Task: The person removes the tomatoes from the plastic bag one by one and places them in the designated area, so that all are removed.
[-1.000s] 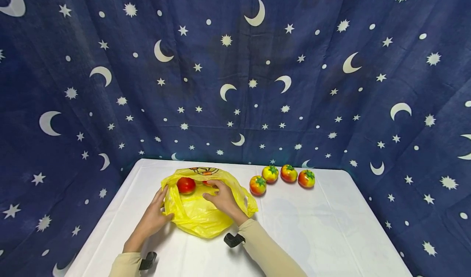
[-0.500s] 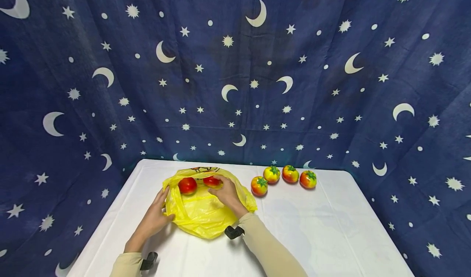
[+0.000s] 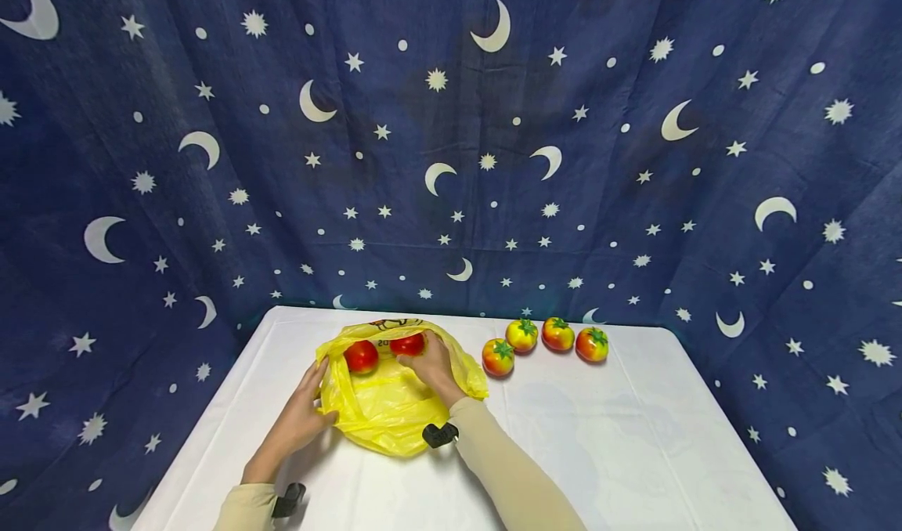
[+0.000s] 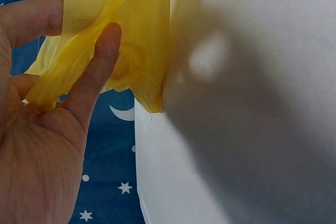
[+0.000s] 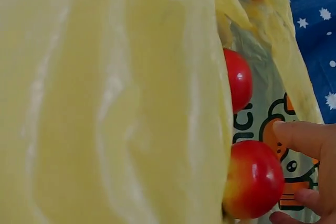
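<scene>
A yellow plastic bag (image 3: 384, 409) lies with its mouth spread wide. My left hand (image 3: 296, 413) holds its left rim; in the left wrist view, bag film (image 4: 139, 35) runs between the thumb and fingers. Inside the bag sit two shiny red tomatoes, one at the left (image 3: 362, 356) and one at the right (image 3: 408, 344). Within the mouth, my right hand (image 3: 431, 363) is beside the right tomato. In the right wrist view its fingers (image 5: 302, 136) are spread next to that tomato (image 5: 254, 179), which has a yellow patch. Part of the hand is out of that view.
Several red-and-yellow tomatoes with green leafy tops (image 3: 521, 334) stand to the right of the bag, near the back of the white-covered table (image 3: 634, 445). Behind the table hangs a dark blue curtain (image 3: 395, 186) with moons and stars.
My right hand has shifted up and slightly right inside the bag, uncovering the right tomato, which it mostly hid before. The bag's right side has drawn in a little. My left hand stays at the rim.
</scene>
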Demonstrator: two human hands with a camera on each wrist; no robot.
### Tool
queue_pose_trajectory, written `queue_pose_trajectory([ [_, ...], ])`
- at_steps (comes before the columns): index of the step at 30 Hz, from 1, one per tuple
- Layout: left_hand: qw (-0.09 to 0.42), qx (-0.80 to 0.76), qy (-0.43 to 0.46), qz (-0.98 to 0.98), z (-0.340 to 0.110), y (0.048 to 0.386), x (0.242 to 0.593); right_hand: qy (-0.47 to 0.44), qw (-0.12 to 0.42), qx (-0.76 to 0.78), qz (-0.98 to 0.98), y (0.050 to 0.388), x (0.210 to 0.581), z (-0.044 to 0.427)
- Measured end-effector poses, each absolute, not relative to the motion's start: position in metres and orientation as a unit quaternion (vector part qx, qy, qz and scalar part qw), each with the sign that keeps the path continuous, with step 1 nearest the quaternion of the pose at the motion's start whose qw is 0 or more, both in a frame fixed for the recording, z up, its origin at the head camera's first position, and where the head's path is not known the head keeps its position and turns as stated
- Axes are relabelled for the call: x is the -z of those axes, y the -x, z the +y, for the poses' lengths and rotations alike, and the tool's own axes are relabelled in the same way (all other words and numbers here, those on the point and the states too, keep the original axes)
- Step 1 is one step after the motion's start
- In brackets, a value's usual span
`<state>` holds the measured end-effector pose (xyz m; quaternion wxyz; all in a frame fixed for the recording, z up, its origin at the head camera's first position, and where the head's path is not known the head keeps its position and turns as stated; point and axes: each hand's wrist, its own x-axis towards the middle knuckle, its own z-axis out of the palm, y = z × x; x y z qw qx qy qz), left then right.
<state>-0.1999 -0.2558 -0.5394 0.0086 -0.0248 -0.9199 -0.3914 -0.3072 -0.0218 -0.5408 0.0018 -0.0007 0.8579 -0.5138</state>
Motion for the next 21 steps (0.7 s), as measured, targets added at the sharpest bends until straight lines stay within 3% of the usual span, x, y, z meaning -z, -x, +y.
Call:
queue_pose_trajectory([
  [7,0.006,0.39,0.016,-0.921,-0.255,0.199,0.538,-0.039,0.028,0.518,0.854,0.315,0.548,-0.028],
  [21,0.01,0.395,0.019,-0.918,-0.253,0.199,0.539,-0.066,0.025,0.511,0.857,0.319,0.551,-0.033],
])
